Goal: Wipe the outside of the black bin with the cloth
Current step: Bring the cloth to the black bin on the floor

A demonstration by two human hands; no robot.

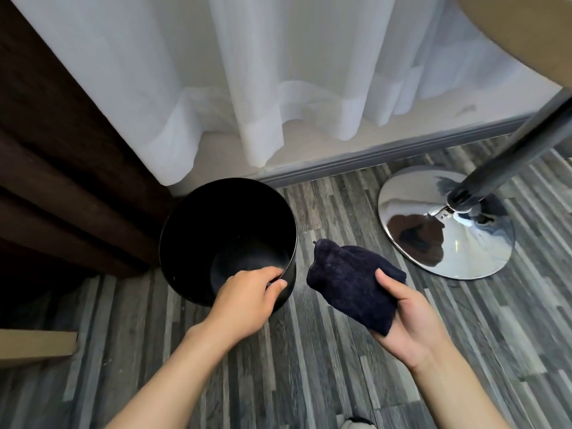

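Left hand (247,292) fingers hooked over the near rim of the black bin (227,239), thumb outside, clamped on the rim. Right hand (405,317) fingers closed on a folded dark cloth (353,280), just right of the bin, not touching. Bin upright on the floor (309,366), brown curtain (62,181) against its left. Open floor near side; chrome table base (445,224) further right.

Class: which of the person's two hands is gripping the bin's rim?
The left hand: it pinches the black bin's near rim. The right hand holds only the dark cloth.
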